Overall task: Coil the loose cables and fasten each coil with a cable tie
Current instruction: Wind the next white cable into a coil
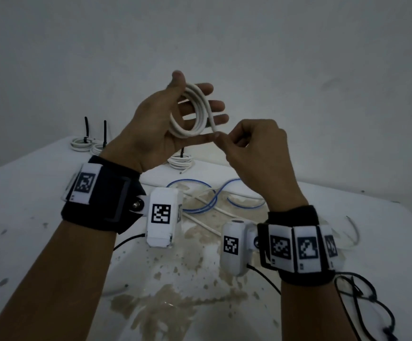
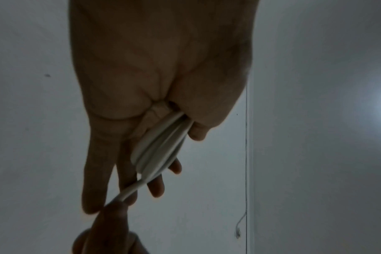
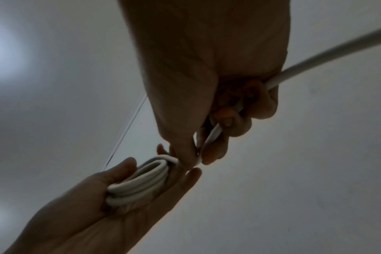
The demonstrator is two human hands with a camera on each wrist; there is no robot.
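Left grip (image 1: 158, 124) around white coil (image 1: 190, 114)

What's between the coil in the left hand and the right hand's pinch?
Only a short run of the same white cable, leading from the coil to the right hand; the left wrist view shows it best.

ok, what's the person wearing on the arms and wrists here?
Bare forearms, no sleeves. Each wrist has a black strap carrying white blocks printed with black square markers, plus a white wrist camera housing with its own marker. Thin black cables trail from them.
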